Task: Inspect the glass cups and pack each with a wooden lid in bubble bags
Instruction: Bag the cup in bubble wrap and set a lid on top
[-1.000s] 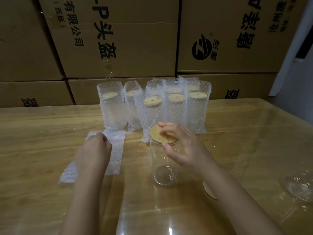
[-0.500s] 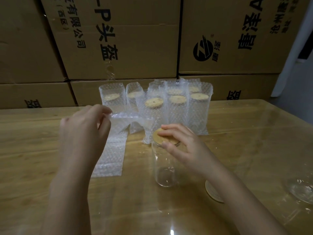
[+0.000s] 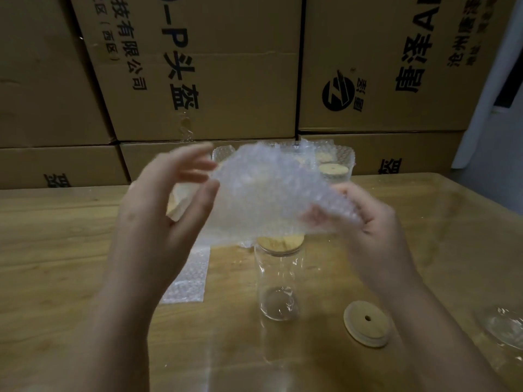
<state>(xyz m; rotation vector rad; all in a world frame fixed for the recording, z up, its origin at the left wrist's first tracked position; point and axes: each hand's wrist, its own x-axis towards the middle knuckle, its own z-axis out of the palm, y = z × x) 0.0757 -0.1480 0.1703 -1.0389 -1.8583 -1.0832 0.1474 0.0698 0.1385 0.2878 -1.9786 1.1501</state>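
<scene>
A clear glass cup (image 3: 278, 281) stands upright on the table with a round wooden lid (image 3: 280, 241) on its mouth. Above it both hands hold a bubble bag (image 3: 263, 193) in the air. My left hand (image 3: 161, 210) holds the bag's left edge between thumb and fingers, the fingers blurred. My right hand (image 3: 368, 222) grips the bag's right lower edge, its fingers partly hidden behind the plastic. A loose wooden lid (image 3: 368, 326) with a centre hole lies right of the cup.
Several packed cups in bubble bags (image 3: 334, 165) stand behind, mostly hidden by the held bag. More flat bubble bags (image 3: 188, 281) lie left of the cup. Another glass cup (image 3: 506, 326) lies at the right edge. Stacked cardboard boxes (image 3: 198, 69) wall off the back of the wooden table (image 3: 56, 250).
My left hand has lifted a bubble bag off the pile and brought it up over the cup. My right hand has left the lid and taken the bag's right side.
</scene>
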